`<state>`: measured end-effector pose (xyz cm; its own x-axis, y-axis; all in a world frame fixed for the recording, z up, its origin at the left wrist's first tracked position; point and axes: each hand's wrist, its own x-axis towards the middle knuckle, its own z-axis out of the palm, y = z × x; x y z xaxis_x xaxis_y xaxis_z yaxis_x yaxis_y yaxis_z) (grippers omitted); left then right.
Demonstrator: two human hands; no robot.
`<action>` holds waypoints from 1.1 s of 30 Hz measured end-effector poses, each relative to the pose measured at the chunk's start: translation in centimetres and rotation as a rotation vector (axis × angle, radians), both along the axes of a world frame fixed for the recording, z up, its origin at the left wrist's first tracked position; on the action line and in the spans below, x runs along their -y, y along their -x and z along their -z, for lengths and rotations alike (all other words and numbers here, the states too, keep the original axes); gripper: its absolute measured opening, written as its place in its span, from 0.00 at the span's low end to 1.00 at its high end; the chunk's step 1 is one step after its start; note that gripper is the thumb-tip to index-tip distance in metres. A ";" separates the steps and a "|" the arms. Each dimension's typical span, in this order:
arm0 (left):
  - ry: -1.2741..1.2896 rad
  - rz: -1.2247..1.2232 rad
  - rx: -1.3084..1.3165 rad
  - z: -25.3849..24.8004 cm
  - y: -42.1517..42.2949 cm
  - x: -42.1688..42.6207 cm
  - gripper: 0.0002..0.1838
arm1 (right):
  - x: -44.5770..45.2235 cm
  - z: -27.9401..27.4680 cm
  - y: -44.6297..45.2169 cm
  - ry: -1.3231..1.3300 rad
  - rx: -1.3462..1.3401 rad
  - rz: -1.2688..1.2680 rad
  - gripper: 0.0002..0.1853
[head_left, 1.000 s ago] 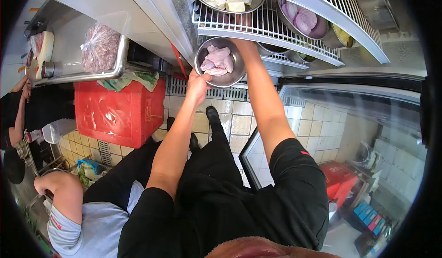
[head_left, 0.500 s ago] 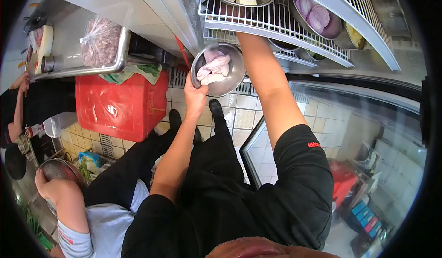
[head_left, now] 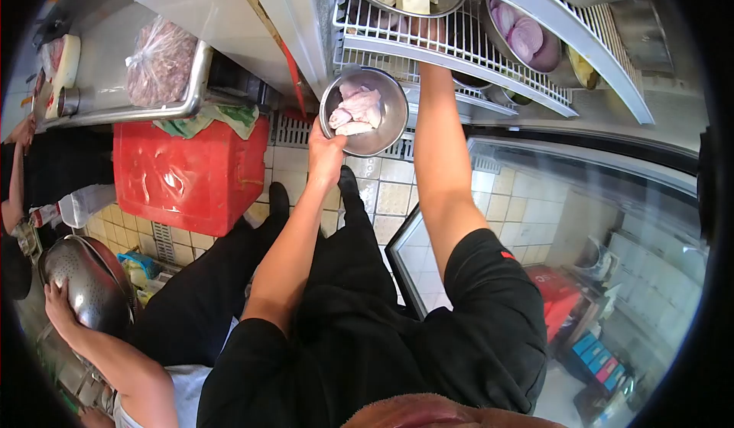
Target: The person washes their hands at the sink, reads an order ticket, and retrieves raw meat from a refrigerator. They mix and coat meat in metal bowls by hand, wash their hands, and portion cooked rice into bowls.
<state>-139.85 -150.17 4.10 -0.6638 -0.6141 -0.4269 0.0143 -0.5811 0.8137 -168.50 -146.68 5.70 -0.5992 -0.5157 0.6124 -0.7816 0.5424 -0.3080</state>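
- While the left hand [head_left: 326, 153] is grasping the near rim of a round metal bowl [head_left: 394, 112], that bowl is hovering just below the shelf edge, left of the right forearm.
- Raw meat [head_left: 357, 109], pale pink and folded, is lying inside, leaving smooth metal bare on the right.
- The right hand [head_left: 433, 37] is showing only dimly through the bars of a white wire shelf [head_left: 489, 78]; whether it is gripping anything, one cannot tell.
- Higher up, blocky white cubes [head_left: 413, 1] are running off the top edge; ringed purple onion slices [head_left: 524, 38] are sitting rightward.
- Tiled floor [head_left: 394, 199] is leaving open room between a dented red crate [head_left: 183, 176] and a glass door [head_left: 520, 199].
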 end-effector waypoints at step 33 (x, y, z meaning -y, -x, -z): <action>-0.269 0.393 -0.048 -3.1 -12.3 -7.7 0.29 | -19.8 -12.6 -33.6 0.529 0.907 0.186 0.18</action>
<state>-127.58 -142.46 7.24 -0.8463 -0.1848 -0.4995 -0.2145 -0.7401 0.6373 -134.90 -126.86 18.26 -0.9856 -0.1683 0.0172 -0.0606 0.2563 -0.9647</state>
